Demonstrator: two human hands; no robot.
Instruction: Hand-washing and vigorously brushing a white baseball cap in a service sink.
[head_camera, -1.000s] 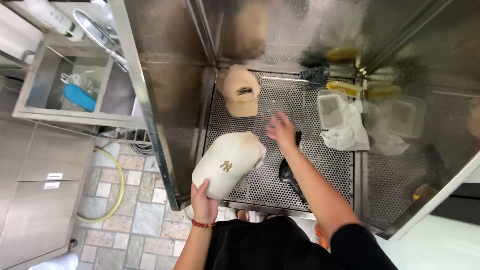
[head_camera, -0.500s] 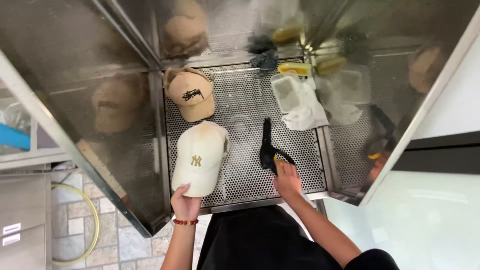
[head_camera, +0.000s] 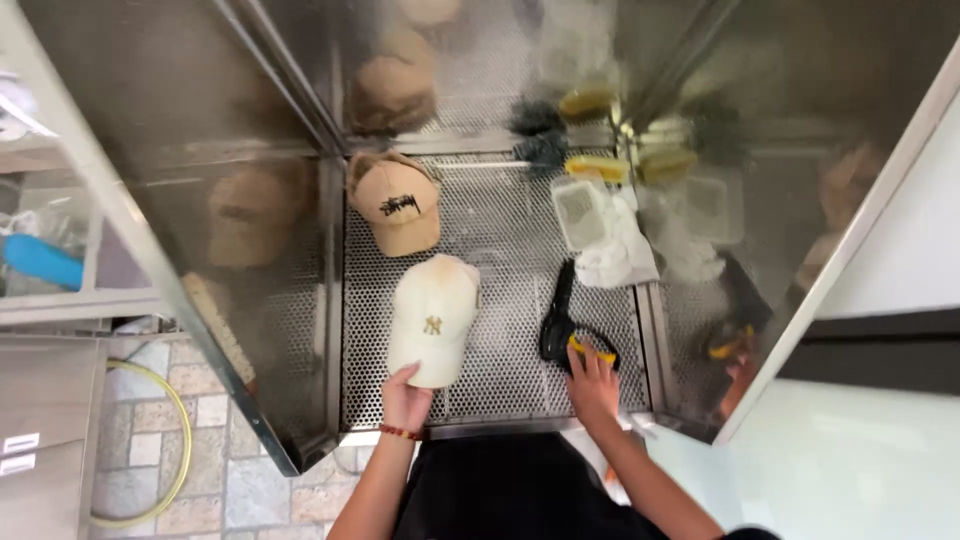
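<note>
A cream baseball cap (head_camera: 432, 318) lies on the perforated steel floor (head_camera: 500, 240) of a metal-walled booth. My left hand (head_camera: 405, 398), with a red bead bracelet on the wrist, grips the cap's brim at the near end. My right hand (head_camera: 592, 380) rests on a black spray gun with a yellow trigger (head_camera: 562, 325), fingers closed over its near end. A tan cap with a black logo (head_camera: 397, 201) lies farther back, apart from both hands.
A clear plastic tub (head_camera: 580, 210) and a white cloth (head_camera: 615, 250) sit at the back right, with yellow brushes (head_camera: 595, 168) behind them. Shiny steel walls (head_camera: 240, 200) enclose three sides. A yellow hose (head_camera: 150, 470) lies on the tiled floor at the left.
My right hand came back from the middle of the grate to the black spray gun at the near right. My left hand stayed on the cream cap's brim. The view shifted.
</note>
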